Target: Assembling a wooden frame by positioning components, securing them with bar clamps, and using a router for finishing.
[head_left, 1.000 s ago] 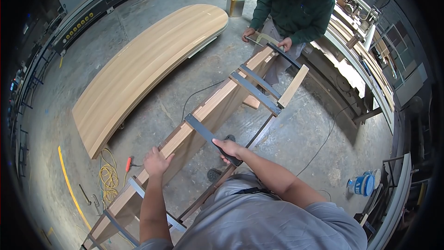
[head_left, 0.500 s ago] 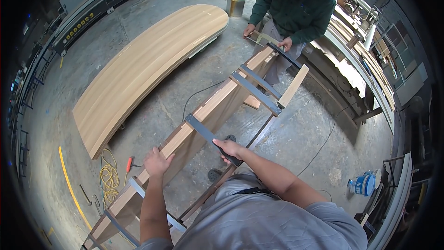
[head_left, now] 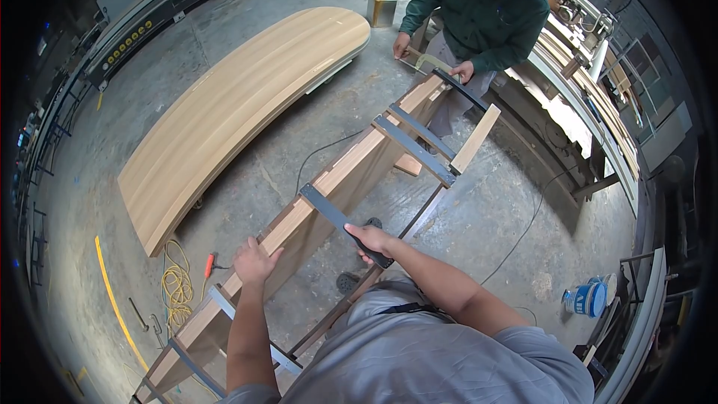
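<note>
My left hand (head_left: 254, 260) lies on top of a long wooden board (head_left: 288, 226) standing on edge, its thumb spread away from the fingers. My right hand (head_left: 370, 243) is closed round the near end of a dark flat metal bar (head_left: 329, 211), whose far end rests on the board's top edge. Farther along, two similar dark bars (head_left: 413, 151) cross from the board toward a thin dark rail (head_left: 425, 211). At the far end, a person in a green shirt (head_left: 486, 15) holds a C-clamp (head_left: 430, 61) against the board.
A large wooden panel with a rounded end (head_left: 239, 105) lies to the left, beyond the board. Yellow cord (head_left: 177, 284) and an orange-handled tool (head_left: 209, 265) lie on the floor. A blue-and-white bucket (head_left: 587, 299) stands at right. Stacked timber (head_left: 583, 97) is at the far right.
The person in green has shifted slightly to the right and upright, hands still at the clamp. My hands, the board and the bars have not visibly moved.
</note>
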Tool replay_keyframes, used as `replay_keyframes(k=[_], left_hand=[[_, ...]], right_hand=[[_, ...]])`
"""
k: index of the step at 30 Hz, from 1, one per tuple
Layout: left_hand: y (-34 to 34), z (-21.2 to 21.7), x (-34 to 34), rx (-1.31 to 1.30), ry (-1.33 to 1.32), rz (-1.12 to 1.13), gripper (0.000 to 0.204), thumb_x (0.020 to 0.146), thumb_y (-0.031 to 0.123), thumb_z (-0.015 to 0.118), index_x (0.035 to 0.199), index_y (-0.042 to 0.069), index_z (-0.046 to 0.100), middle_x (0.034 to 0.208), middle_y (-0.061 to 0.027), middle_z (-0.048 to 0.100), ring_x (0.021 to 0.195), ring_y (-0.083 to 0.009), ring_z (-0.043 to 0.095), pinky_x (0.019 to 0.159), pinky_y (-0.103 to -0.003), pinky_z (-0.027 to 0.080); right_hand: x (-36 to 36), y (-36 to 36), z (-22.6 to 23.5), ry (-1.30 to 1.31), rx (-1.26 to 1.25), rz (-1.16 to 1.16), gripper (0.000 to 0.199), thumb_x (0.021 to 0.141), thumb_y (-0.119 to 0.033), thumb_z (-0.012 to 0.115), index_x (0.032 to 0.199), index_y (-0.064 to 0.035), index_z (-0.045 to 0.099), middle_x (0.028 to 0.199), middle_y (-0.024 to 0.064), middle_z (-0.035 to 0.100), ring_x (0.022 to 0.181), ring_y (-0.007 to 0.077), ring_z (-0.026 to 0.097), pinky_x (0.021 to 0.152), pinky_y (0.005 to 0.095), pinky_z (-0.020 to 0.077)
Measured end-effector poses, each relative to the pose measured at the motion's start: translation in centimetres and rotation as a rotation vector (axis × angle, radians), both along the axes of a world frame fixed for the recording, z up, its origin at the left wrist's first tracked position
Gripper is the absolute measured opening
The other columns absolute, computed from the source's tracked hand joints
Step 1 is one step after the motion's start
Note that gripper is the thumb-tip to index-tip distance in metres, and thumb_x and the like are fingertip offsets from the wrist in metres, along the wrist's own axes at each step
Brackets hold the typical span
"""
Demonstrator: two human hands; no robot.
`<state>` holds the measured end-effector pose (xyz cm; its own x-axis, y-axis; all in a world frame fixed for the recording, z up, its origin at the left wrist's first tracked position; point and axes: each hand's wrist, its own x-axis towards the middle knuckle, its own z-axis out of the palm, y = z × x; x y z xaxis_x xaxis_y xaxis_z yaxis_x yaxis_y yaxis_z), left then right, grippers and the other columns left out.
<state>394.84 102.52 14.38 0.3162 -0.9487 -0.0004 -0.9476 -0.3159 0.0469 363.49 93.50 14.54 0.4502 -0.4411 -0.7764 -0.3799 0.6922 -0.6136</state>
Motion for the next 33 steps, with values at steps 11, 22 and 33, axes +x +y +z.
replay_keyframes(k=[11, 22, 33], left_hand=[[-0.07, 0.13, -0.10, 0.022, 0.002, 0.014, 0.067, 0.065, 0.064, 0.072, 0.097, 0.007, 0.054, 0.092, -0.0120, 0.063, 0.086, -0.0302, 0.063, 0.077, -0.044, 0.048], [-0.11, 0.44, -0.24, 0.027, 0.010, 0.009, 0.070, 0.065, 0.062, 0.073, 0.099, 0.005, 0.053, 0.092, -0.0153, 0.064, 0.086, -0.0338, 0.063, 0.074, -0.044, 0.051], [-0.08, 0.59, -0.27, 0.052, 0.038, 0.032, 0.068, 0.066, 0.063, 0.072, 0.098, 0.006, 0.053, 0.095, -0.0127, 0.063, 0.089, -0.0318, 0.063, 0.079, -0.045, 0.049]], right_hand=[[0.00, 0.09, 0.26, -0.015, 0.009, -0.012, 0.064, 0.092, -0.064, 0.044, 0.089, -0.0005, 0.052, 0.058, 0.0056, 0.050, 0.041, 0.0161, 0.051, 0.037, 0.0285, 0.0430], [-0.10, 0.06, 0.30, -0.005, -0.007, -0.009, 0.064, 0.092, -0.064, 0.044, 0.088, -0.0004, 0.052, 0.058, 0.0061, 0.050, 0.041, 0.0162, 0.052, 0.037, 0.0282, 0.0433], [-0.05, 0.10, 0.46, 0.003, 0.001, -0.008, 0.067, 0.091, -0.065, 0.044, 0.093, 0.0014, 0.052, 0.058, 0.0058, 0.051, 0.042, 0.0155, 0.052, 0.037, 0.0276, 0.0433]])
